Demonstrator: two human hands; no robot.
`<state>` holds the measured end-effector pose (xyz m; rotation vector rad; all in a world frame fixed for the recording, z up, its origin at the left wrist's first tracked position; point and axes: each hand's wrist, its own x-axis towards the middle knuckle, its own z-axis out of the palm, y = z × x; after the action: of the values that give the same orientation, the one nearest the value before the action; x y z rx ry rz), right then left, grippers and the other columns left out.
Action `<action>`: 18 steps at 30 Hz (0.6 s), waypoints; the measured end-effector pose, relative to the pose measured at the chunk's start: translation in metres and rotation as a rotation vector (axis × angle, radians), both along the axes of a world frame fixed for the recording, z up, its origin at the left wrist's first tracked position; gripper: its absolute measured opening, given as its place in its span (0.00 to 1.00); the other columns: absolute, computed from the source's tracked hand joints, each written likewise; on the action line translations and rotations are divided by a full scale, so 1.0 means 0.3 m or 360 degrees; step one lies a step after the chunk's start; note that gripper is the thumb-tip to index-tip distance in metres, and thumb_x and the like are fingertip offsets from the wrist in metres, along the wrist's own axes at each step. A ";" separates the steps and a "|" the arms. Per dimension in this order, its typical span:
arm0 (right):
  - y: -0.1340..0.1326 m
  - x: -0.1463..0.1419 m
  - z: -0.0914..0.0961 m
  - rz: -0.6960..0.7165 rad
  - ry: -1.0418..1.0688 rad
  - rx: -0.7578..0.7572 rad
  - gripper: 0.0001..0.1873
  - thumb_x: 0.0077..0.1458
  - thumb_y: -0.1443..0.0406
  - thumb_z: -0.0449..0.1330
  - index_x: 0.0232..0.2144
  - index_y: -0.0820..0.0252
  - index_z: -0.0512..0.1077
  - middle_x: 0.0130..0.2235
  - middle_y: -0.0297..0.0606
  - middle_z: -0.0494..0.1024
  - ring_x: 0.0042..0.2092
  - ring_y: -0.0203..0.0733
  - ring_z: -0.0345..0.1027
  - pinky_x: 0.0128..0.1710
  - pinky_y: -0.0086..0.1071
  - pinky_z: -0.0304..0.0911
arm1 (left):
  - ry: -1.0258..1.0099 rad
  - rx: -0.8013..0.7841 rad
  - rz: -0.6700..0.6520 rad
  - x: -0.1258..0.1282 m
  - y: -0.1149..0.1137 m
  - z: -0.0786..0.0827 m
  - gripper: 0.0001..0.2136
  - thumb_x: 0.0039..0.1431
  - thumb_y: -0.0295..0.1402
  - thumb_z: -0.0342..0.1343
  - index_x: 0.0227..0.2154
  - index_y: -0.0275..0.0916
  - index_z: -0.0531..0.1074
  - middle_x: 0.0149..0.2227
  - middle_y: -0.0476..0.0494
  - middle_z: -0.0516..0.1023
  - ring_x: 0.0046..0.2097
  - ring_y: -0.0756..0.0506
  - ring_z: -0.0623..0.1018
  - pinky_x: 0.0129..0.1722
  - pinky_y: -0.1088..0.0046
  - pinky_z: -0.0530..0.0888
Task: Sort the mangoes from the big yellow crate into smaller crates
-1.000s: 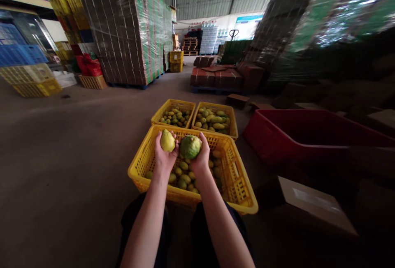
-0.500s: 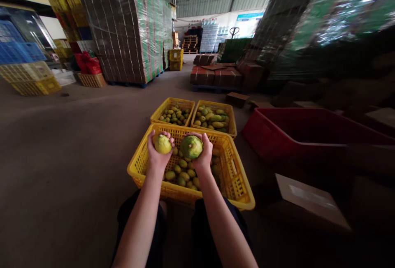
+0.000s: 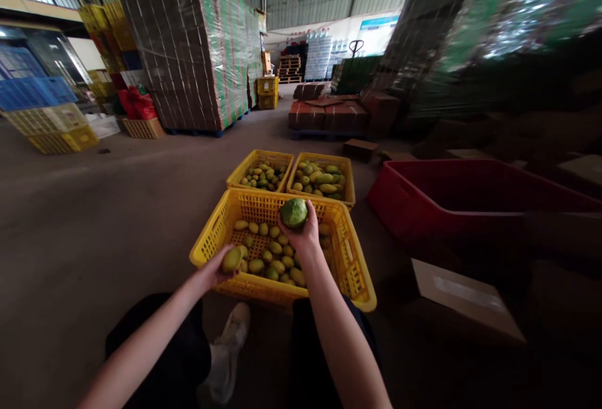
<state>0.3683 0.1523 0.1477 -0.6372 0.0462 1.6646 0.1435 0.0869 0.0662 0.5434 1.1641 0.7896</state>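
My left hand (image 3: 217,272) is closed round a yellow-green lemon (image 3: 231,260) at the near left rim of the large yellow crate (image 3: 362,252). Over the crate's middle, my right hand (image 3: 306,232) grips a large green lemon (image 3: 294,213) with the fingers under it and the thumb at its right side. Several smaller yellow-green lemons (image 3: 278,266) lie loose on the crate's slatted floor. My right forearm hides part of the fruit on the right.
Two smaller yellow crates of fruit, one at the left (image 3: 230,182) and one at the right (image 3: 352,199), stand just beyond. A red tub (image 3: 399,208) and a cardboard box (image 3: 461,296) are on the right. Wrapped carton stacks (image 3: 174,51) rise behind.
My left hand has moved left and down toward the near rim with its lemon. My right hand stays over the crate, and its green lemon has turned. My left leg has swung outward, showing a shoe.
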 end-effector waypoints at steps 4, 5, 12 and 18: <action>0.018 0.046 -0.011 -0.0022 -0.0029 -0.0044 0.09 0.56 0.56 0.57 0.31 0.54 0.68 0.25 0.30 0.75 0.29 0.38 0.71 0.31 0.35 0.72 | 0.0212 -0.0364 -0.0738 -0.026 -0.184 -0.169 0.16 0.43 0.53 0.64 0.22 0.46 0.73 0.22 0.49 0.78 0.20 0.50 0.74 0.17 0.75 0.69; 0.019 0.052 -0.013 0.0003 -0.0041 -0.0061 0.09 0.56 0.56 0.57 0.30 0.54 0.68 0.25 0.30 0.75 0.29 0.38 0.71 0.31 0.36 0.72 | 0.0271 -0.0433 -0.0966 -0.030 -0.216 -0.192 0.16 0.43 0.54 0.64 0.23 0.47 0.73 0.22 0.51 0.77 0.20 0.50 0.74 0.16 0.75 0.69; 0.005 0.055 0.000 0.0090 -0.0085 -0.0186 0.09 0.56 0.57 0.57 0.31 0.55 0.67 0.25 0.32 0.75 0.29 0.40 0.71 0.30 0.37 0.72 | 0.0470 0.0127 -0.0073 0.054 0.092 0.137 0.07 0.56 0.34 0.59 0.27 0.36 0.74 0.22 0.44 0.75 0.22 0.45 0.76 0.21 0.70 0.72; -0.001 0.072 0.008 0.0082 -0.0106 -0.0236 0.09 0.56 0.57 0.57 0.31 0.55 0.67 0.26 0.32 0.76 0.30 0.40 0.71 0.31 0.39 0.72 | 0.0578 0.0811 0.0529 0.043 0.449 0.425 0.13 0.58 0.42 0.57 0.42 0.40 0.72 0.48 0.36 0.75 0.42 0.45 0.78 0.43 0.69 0.73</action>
<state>0.3900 0.1519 0.1500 -0.8113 0.1072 1.6991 0.1565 0.2215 0.1939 0.9578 1.4115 1.3303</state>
